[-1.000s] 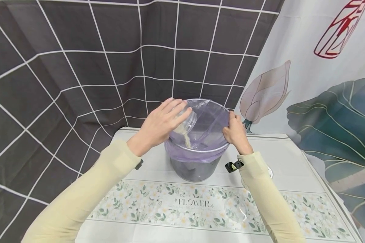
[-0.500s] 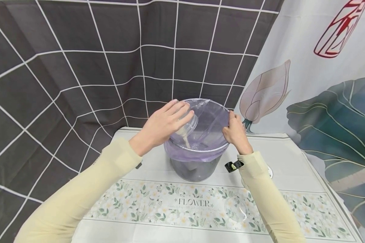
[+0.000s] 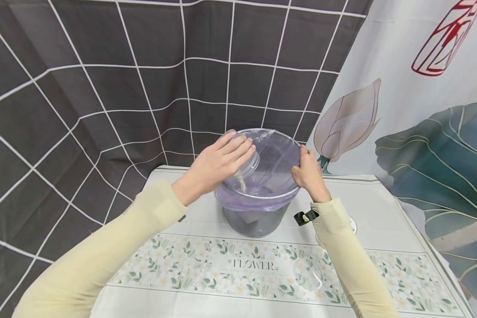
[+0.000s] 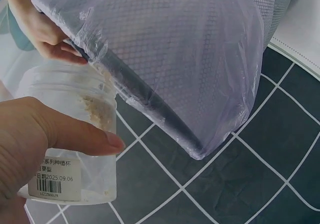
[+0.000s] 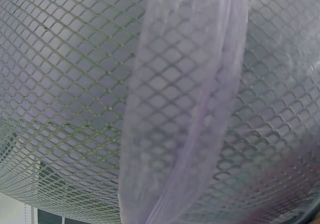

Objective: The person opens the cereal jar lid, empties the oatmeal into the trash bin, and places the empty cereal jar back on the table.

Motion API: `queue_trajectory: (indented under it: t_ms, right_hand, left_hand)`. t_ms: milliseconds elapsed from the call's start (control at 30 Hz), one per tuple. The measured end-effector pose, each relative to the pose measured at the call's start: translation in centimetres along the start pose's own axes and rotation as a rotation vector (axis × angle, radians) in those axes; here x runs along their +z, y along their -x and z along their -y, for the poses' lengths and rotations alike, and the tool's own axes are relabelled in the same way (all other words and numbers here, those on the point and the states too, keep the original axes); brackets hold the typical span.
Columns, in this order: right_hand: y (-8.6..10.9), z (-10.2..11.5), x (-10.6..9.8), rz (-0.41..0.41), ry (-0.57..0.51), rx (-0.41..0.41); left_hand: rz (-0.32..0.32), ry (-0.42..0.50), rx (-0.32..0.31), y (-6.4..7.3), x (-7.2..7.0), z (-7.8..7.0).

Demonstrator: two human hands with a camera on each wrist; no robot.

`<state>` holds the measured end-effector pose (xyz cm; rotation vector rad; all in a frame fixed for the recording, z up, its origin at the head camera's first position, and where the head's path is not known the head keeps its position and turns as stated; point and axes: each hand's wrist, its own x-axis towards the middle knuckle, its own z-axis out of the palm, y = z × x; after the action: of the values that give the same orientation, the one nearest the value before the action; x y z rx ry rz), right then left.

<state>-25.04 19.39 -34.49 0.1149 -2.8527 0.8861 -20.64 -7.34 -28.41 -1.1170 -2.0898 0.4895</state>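
My left hand [image 3: 218,163] grips a clear plastic jar [image 3: 250,164], tipped over the near-left part of a bin's mouth. A thin stream of pale grains [image 3: 241,182] falls from the jar. The left wrist view shows my thumb across the jar [image 4: 97,176], a printed barcode label [image 4: 55,179] on its side and tan residue inside. A purple bag [image 3: 258,204] lines the metal mesh bin [image 3: 256,224] and folds over its rim. At the rim's right side, my right hand [image 3: 308,171] grips the bag and edge. Mesh and bag fill the right wrist view.
The bin stands on a white table covering [image 3: 191,304] with a floral band. A clear round lid [image 3: 308,274] lies near the right forearm. Behind hangs a dark curtain [image 3: 206,84] with white grid lines; a white printed curtain [image 3: 397,35] hangs at right.
My left hand has shifted slightly right and rolled a little further over with the jar. The stream of grains looks shorter and thinner. My right hand stays on the rim.
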Motion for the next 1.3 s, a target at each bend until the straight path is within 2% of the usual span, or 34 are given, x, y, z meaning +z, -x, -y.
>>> queue_trajectory:
  t_ms: [267, 667, 900, 1100, 1300]
  right_hand:
    - [0.04, 0.00, -0.05, -0.004, -0.001, -0.003]
    - [0.06, 0.02, -0.10, 0.003, -0.003, 0.005]
    - [-0.02, 0.00, -0.02, 0.005, -0.008, 0.003]
    - [0.02, 0.02, -0.01, 0.010, -0.015, 0.006]
    - [0.07, -0.02, 0.00, -0.003, -0.003, -0.002]
  left_hand:
    - [0.027, -0.018, 0.019, 0.10, -0.09, 0.11]
    - [0.001, -0.019, 0.049, -0.04, 0.00, -0.12]
    - [0.008, -0.058, 0.100, -0.24, 0.17, -0.38]
    - [0.044, -0.101, 0.139, -0.22, 0.31, -0.41]
    - [0.033, -0.117, 0.164, -0.24, 0.56, -0.34]
